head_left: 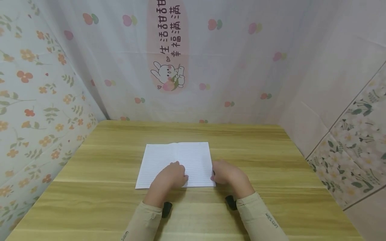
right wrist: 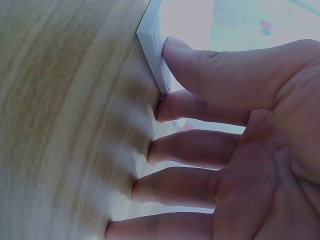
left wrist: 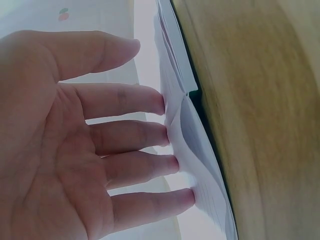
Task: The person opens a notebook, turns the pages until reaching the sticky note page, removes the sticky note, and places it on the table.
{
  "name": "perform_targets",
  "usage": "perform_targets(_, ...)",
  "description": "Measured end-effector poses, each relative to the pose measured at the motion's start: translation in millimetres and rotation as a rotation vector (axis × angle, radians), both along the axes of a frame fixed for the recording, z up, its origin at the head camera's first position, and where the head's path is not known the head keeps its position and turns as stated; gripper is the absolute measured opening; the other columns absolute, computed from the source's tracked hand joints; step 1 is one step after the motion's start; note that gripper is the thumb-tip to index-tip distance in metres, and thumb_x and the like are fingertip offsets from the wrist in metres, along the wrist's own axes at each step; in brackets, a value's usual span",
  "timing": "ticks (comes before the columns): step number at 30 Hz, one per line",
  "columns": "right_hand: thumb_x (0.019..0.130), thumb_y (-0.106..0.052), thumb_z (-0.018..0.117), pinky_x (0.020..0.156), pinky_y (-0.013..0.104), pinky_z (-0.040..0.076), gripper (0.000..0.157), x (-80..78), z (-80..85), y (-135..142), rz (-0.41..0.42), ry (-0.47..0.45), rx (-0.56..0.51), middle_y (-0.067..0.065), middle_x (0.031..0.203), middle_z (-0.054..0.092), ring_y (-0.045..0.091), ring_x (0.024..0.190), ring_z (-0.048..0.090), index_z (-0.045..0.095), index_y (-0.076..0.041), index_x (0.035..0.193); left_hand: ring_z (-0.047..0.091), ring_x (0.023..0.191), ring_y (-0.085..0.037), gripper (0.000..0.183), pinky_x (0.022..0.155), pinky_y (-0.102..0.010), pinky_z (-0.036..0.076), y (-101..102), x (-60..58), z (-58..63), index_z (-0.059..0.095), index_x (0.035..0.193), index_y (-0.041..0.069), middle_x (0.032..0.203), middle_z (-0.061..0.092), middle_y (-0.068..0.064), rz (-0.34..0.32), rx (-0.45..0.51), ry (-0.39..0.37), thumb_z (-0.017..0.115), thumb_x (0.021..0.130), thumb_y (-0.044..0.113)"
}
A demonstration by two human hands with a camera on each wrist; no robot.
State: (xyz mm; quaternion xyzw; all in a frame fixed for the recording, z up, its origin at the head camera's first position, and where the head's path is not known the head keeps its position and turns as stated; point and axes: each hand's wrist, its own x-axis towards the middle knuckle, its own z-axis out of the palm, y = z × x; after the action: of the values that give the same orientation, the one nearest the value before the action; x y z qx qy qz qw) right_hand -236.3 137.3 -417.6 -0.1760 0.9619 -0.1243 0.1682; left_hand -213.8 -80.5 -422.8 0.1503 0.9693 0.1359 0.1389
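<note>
An open notebook [head_left: 194, 155] with white lined pages lies flat on the wooden table. My left hand [head_left: 171, 175] is over its lower middle, by the fold. In the left wrist view the left fingers [left wrist: 135, 135] are straight and spread, their tips touching the page, which bulges up beside them; the thumb stands apart. At the notebook's right edge is my right hand [head_left: 227, 173]. Its thumb [right wrist: 187, 65] touches the page edge near the lower corner, as the right wrist view shows. The other right fingertips touch the table beside the notebook, and the index tip is close against its edge.
The wood-grain table [head_left: 193, 214] stretches around the notebook on all sides. Behind it hangs a pale curtain [head_left: 241, 67] with fruit prints. Floral cloth [head_left: 39, 110] covers the left side, and a flowered panel [head_left: 352, 144] stands on the right.
</note>
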Motion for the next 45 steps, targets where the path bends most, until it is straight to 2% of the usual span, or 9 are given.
perform_targets(3,0.096,-0.005,0.074,0.068,0.033,0.04,0.017,0.5,-0.4,0.6,-0.001,-0.001,0.001,0.007,0.078,0.054,0.022,0.074,0.051,0.06,-0.005,0.088,0.064,0.131,-0.045,0.029,0.114,-0.055,0.051,0.0,0.0,-0.5,0.07,0.093,-0.006,0.13,0.069,-0.03,-0.006,0.002,0.005,0.06,0.104,0.019)
perform_targets(6,0.096,-0.005,0.074,0.068,0.033,0.04,0.017,1.5,-0.1,1.2,-0.002,-0.002,0.001,0.007,0.078,0.054,0.022,0.074,0.051,0.06,-0.005,0.088,0.063,0.133,-0.045,0.029,0.115,-0.055,0.05,0.4,0.2,-0.1,0.069,0.091,-0.006,0.132,0.068,-0.03,-0.008,0.003,0.005,0.06,0.104,0.018)
perform_targets(13,0.097,-0.005,0.074,0.067,0.033,0.041,0.016,1.1,1.7,0.8,-0.003,0.004,-0.007,0.008,0.079,0.056,0.022,0.075,0.051,0.061,-0.005,0.088,0.051,0.148,-0.046,0.031,0.125,-0.055,0.041,-0.3,0.4,-0.6,0.071,0.101,-0.009,0.148,0.06,-0.032,0.007,0.015,-0.011,0.058,0.105,0.019)
perform_targets(21,0.097,-0.007,0.074,0.067,0.034,0.041,0.015,0.2,-0.6,0.1,-0.001,0.009,-0.001,0.007,0.079,0.057,0.022,0.074,0.052,0.062,-0.005,0.088,0.06,0.138,-0.045,0.03,0.119,-0.055,0.047,-0.3,-0.6,-1.1,0.071,0.097,-0.008,0.139,0.066,-0.03,0.006,-0.003,0.003,0.06,0.104,0.019)
perform_targets(25,0.097,-0.006,0.074,0.071,0.036,0.043,0.009,0.5,-0.5,-0.2,0.0,0.011,-0.005,0.008,0.084,0.06,0.023,0.078,0.053,0.065,-0.004,0.097,0.063,0.132,-0.044,0.03,0.116,-0.054,0.049,0.3,-0.8,-0.9,0.071,0.098,-0.008,0.134,0.068,-0.029,0.003,-0.011,0.005,0.06,0.104,0.02)
perform_targets(29,0.096,-0.007,0.075,0.076,0.039,0.047,0.013,0.6,1.4,-0.1,-0.006,0.006,-0.007,0.009,0.09,0.063,0.024,0.083,0.055,0.067,-0.001,0.104,0.067,0.125,-0.042,0.032,0.112,-0.053,0.052,0.7,-1.5,-2.1,0.072,0.098,-0.007,0.129,0.07,-0.028,0.005,-0.016,0.01,0.062,0.104,0.023)
perform_targets(33,0.096,-0.01,0.077,0.077,0.039,0.049,0.016,-0.1,2.8,-0.8,-0.02,0.001,-0.003,0.009,0.09,0.064,0.024,0.082,0.055,0.068,0.0,0.105,0.067,0.121,-0.041,0.037,0.111,-0.052,0.052,1.7,-2.2,-2.4,0.073,0.1,-0.007,0.123,0.071,-0.026,0.012,-0.02,0.013,0.064,0.103,0.029)
perform_targets(38,0.096,-0.014,0.078,0.076,0.04,0.05,0.018,-1.4,1.6,-1.5,-0.019,0.0,0.012,0.008,0.087,0.063,0.023,0.08,0.055,0.069,0.0,0.102,0.066,0.112,-0.038,0.053,0.107,-0.052,0.054,3.1,-1.5,-3.3,0.074,0.104,-0.006,0.114,0.069,-0.022,0.028,-0.026,-0.008,0.068,0.101,0.047)
perform_targets(45,0.096,-0.017,0.078,0.073,0.038,0.049,0.019,-2.4,-0.4,-2.6,-0.02,-0.001,0.021,0.007,0.083,0.061,0.023,0.078,0.055,0.069,-0.001,0.096,0.065,0.118,-0.041,0.071,0.108,-0.053,0.054,2.6,2.2,-3.2,0.074,0.1,-0.006,0.117,0.068,-0.024,0.032,-0.007,-0.009,0.076,0.09,0.064)
